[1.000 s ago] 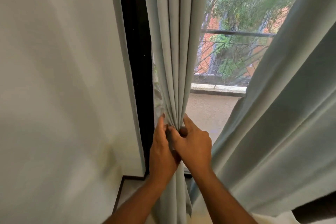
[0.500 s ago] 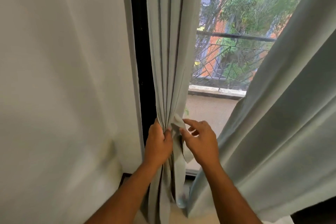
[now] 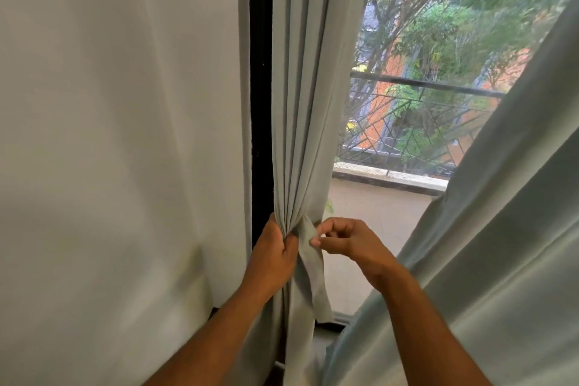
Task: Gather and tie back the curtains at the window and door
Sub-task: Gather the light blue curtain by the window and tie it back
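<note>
- Gripping a gathered bundle of pale grey-green curtain (image 3: pixel 300 122), the left hand (image 3: pixel 275 255) has its fingers curled round the pleats where they narrow to a tight waist, just beside a black frame (image 3: pixel 261 122).
- The gathered curtain hangs straight down at the left edge of the glass, its folds running upright from the top of the view to the left hand and on below it toward the floor.
- The right hand (image 3: pixel 347 240) is just to the right of the left one, fingers curled, thumb and forefinger pinching the upper edge of a narrow strip of the same cloth, the tie-back band (image 3: pixel 315 276).
- The band starts at the bundle's waist and hangs loose down its right side, its free end lying against the curtain below both hands.
- A second curtain (image 3: pixel 488 244) of the same colour sweeps slantwise across the right side of the view, in front of the right forearm's far side and well apart from the gathered bundle.
- A plain white wall (image 3: pixel 119 150) fills the left of the view.
- Between the two curtains the glass shows a balcony floor, a metal railing (image 3: pixel 419 122) and blurred green trees with an orange building behind.
</note>
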